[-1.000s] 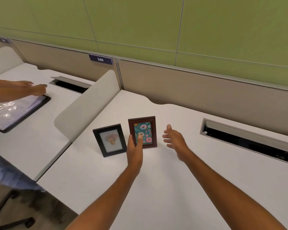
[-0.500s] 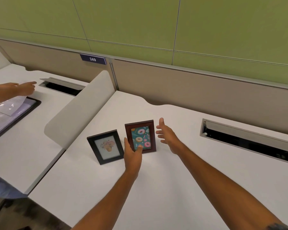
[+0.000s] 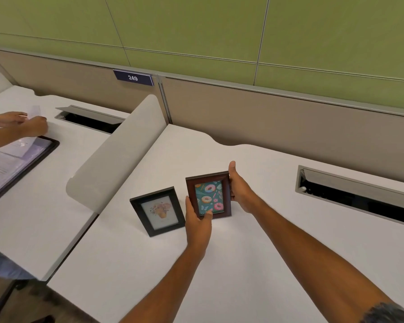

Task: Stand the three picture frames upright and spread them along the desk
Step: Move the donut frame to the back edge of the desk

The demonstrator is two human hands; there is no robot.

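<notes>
Two picture frames stand upright on the white desk (image 3: 254, 252). The black frame (image 3: 158, 212) with a flower print leans back at the left, with nothing touching it. Right beside it stands the brown frame (image 3: 208, 194) with a doughnut print. My left hand (image 3: 197, 221) grips its lower left corner, thumb on the glass. My right hand (image 3: 239, 188) wraps around its right edge, fingers behind it. A third frame is not in view.
A beige divider panel (image 3: 117, 157) rises left of the frames. A cable slot (image 3: 355, 194) opens in the desk at the right. On the neighbouring desk another person's hands (image 3: 23, 125) handle papers over a dark folder (image 3: 21, 164). A partition wall (image 3: 266, 122) backs the desk.
My right hand, open beside the brown frame before, has closed on its right edge. My left hand stays on the lower left corner. The other person's hands lifted a sheet.
</notes>
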